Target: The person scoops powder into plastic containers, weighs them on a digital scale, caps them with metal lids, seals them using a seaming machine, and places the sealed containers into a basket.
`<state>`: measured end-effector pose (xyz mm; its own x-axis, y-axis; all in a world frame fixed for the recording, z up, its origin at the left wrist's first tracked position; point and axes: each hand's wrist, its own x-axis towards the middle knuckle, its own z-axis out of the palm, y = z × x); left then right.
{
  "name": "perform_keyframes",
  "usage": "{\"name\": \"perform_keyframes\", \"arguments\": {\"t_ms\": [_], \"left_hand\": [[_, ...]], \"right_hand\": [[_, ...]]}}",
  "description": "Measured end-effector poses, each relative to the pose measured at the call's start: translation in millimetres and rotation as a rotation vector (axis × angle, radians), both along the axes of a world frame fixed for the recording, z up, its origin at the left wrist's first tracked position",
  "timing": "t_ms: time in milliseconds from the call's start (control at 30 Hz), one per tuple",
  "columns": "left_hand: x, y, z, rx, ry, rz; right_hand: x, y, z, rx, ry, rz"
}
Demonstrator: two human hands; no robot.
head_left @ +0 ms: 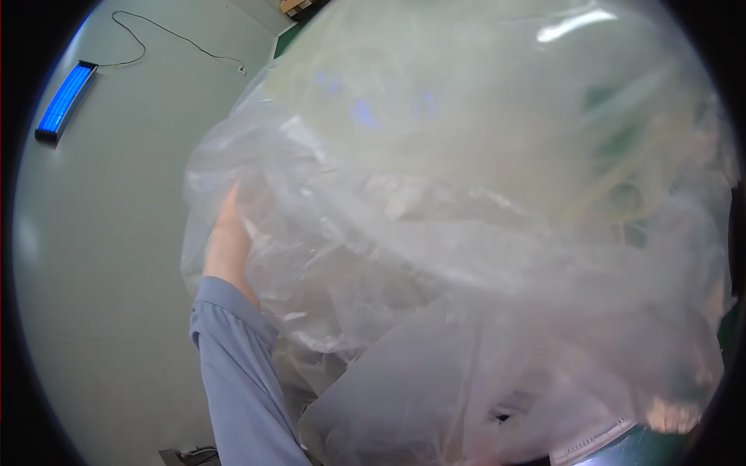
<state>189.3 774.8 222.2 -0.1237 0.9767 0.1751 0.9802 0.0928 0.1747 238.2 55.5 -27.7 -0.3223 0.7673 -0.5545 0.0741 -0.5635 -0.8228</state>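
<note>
A large, translucent plastic bag (466,233), crumpled and partly ballooned out, fills most of the head view. My left hand (234,206) reaches up into the folds at its left side, below a blue-grey sleeve (241,365). Only the wrist and base of the hand show clearly; the plastic blurs or covers the fingers, so their grip is hidden. No part of my right hand can be made out; the bag covers that side. Blurred pale and skin-toned patches show through the film at the lower right, too unclear to name.
On the pale wall (116,233) at left hangs a glowing blue lamp (66,101) with a thin cable (179,37). A green surface (660,449) and a white slotted edge (594,443) show at lower right. A brown object (295,8) stands at the top.
</note>
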Motion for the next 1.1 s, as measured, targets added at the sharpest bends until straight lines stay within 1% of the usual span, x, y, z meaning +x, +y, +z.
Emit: {"name": "perform_keyframes", "arguments": {"t_ms": [33, 100, 167, 233, 267, 300, 333, 367, 400, 433, 500, 567, 600, 667, 733, 767, 800, 867, 933, 1000, 1100], "left_hand": [[9, 3, 0, 0.016, -0.036, 0.010], [25, 10, 1, 0.074, -0.144, 0.050], [47, 5, 10, 0.130, -0.347, 0.084], [62, -21, 27, 0.132, -0.670, 0.074], [68, -48, 38, 0.077, -0.839, 0.033], [70, -86, 53, -0.003, -1.012, -0.021], [63, -149, 76, -0.110, -1.121, -0.092], [49, -206, 93, -0.225, -1.225, -0.153], [31, -246, 97, -0.356, -1.304, -0.214], [12, -295, 104, -0.488, -1.388, -0.279], [-10, -405, 113, -0.564, -1.508, -0.383], [-36, -495, 104, -0.631, -1.734, -0.437], [-47, -533, 93, -0.647, -1.875, -0.408], [-73, -603, 61, -0.676, -2.170, -0.331], [-97, -661, 24, -0.583, -2.329, -0.194], [-108, -683, 7, -0.533, -2.408, -0.130], [-114, -702, -10, -0.462, -2.407, -0.079], [-130, -737, -40, -0.330, -2.393, 0.018], [-146, -761, -62, -0.270, -2.334, -0.024], [-156, -781, -80, -0.219, -2.237, -0.071], [-173, -798, -108, -0.186, -2.297, -0.057]], "right_hand": [[-2, -1, -5, 0.012, 0.004, -0.006], [-22, -9, -33, 0.054, 0.013, -0.035], [-28, -24, -58, 0.096, -0.004, -0.051], [18, 4, -22, 0.138, -0.087, -0.014], [39, 19, 0, 0.157, -0.122, 0.004], [44, 20, 2, 0.165, -0.128, -0.006], [19, -7, 16, 0.153, -0.135, -0.034], [17, -7, 8, 0.193, -0.128, -0.025], [18, -6, 2, 0.232, -0.122, -0.011], [22, -12, 13, 0.222, -0.155, 0.028], [31, -9, 27, 0.227, -0.218, 0.080], [28, -12, 25, 0.261, -0.274, 0.098], [29, -11, 23, 0.280, -0.306, 0.104], [37, -6, 24, 0.234, -0.258, 0.232], [32, -18, 16, 0.402, -0.406, 0.149], [34, -21, 20, 0.445, -0.378, 0.115], [38, -20, 25, 0.496, -0.350, 0.089], [42, -20, 34, 0.515, -0.342, 0.087], [51, -18, 41, 0.630, -0.386, 0.087], [67, -8, 49, 0.797, -0.593, 0.056], [99, 25, 58, 0.911, -0.896, 0.077]]}}
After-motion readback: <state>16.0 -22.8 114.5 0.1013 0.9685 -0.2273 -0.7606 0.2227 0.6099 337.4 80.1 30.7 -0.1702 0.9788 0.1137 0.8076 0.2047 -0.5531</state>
